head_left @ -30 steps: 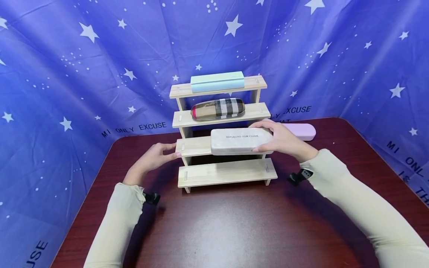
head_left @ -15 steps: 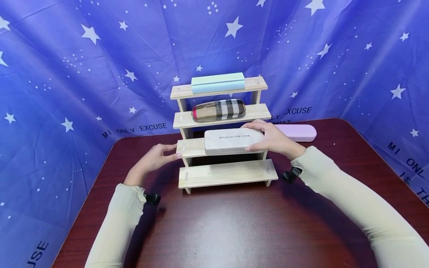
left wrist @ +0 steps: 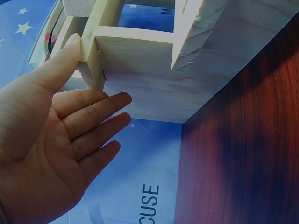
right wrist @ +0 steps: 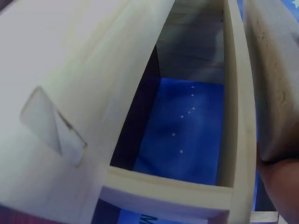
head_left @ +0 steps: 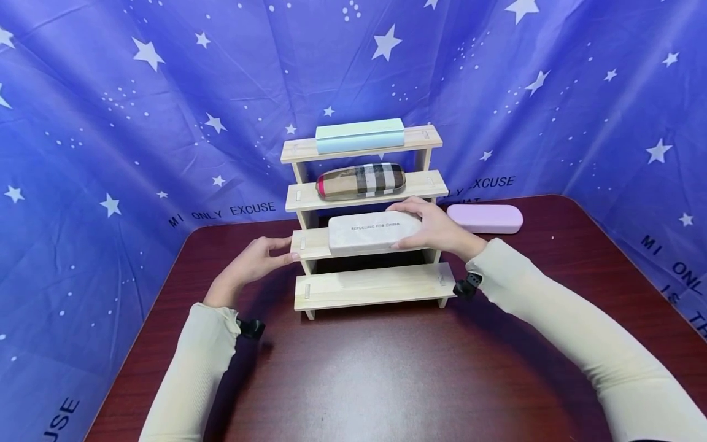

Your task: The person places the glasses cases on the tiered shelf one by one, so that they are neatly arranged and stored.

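Note:
A four-step wooden display rack stands on the table. My right hand grips the right end of a whitish glasses case, lettered "REFUELING FOR CHINA", over the second step from the bottom. The right wrist view shows the case just beyond that step's front edge, with part of a finger below it. At the same step's left end is my left hand. In the left wrist view, this hand has its thumb against the board's edge and its other fingers extended beside the rack.
A light blue-green glasses case lies on the top step. Below it is a plaid one. A pink case lies on the dark red table, right of the rack. A blue star-patterned curtain hangs behind.
The right hand has moved left with the whitish glasses case along the second step from the bottom, uncovering more of the pink case. My left hand has stayed at the rack.

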Available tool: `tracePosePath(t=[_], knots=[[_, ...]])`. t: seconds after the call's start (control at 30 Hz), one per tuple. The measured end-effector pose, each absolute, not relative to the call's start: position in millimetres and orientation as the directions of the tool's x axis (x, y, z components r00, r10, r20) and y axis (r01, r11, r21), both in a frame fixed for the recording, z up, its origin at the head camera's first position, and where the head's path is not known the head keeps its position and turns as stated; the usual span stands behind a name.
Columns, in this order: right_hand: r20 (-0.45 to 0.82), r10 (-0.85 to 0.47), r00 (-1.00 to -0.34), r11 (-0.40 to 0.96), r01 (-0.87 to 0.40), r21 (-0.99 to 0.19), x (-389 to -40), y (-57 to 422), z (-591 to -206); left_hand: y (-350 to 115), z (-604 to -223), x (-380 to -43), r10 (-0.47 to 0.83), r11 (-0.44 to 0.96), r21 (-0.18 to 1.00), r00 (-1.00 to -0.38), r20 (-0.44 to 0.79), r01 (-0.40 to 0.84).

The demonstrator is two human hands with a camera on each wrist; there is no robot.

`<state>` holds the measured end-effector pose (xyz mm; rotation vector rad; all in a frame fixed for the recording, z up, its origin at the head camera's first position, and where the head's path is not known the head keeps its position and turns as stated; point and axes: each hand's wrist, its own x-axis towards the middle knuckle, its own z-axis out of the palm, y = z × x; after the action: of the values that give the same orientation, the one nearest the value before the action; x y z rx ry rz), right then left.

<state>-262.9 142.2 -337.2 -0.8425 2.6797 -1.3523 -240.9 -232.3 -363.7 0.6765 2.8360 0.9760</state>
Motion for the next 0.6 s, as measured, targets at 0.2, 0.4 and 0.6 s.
tracePosePath(t=[0.2, 0.4, 0.6], knots=[[0.209, -0.46, -0.863, 0.461, -0.433, -0.774, -262.9, 139.4, -340.9, -231.4, -362.7, -240.1, 0.42, 0.698, 0.614, -0.905, 0.067, 0.369], [0.21, -0.462, -0.862, 0.466, -0.437, -0.769, -263.6, 138.8, -345.0, -231.4, -361.9, -239.5, 0.421, 0.699, 0.612, -0.904, 0.066, 0.37], [0.208, -0.467, -0.86, 0.467, -0.439, -0.767, -264.7, 137.2, -347.7, -231.1, -362.2, -239.4, 0.421, 0.697, 0.614, -0.904, 0.066, 0.37]])
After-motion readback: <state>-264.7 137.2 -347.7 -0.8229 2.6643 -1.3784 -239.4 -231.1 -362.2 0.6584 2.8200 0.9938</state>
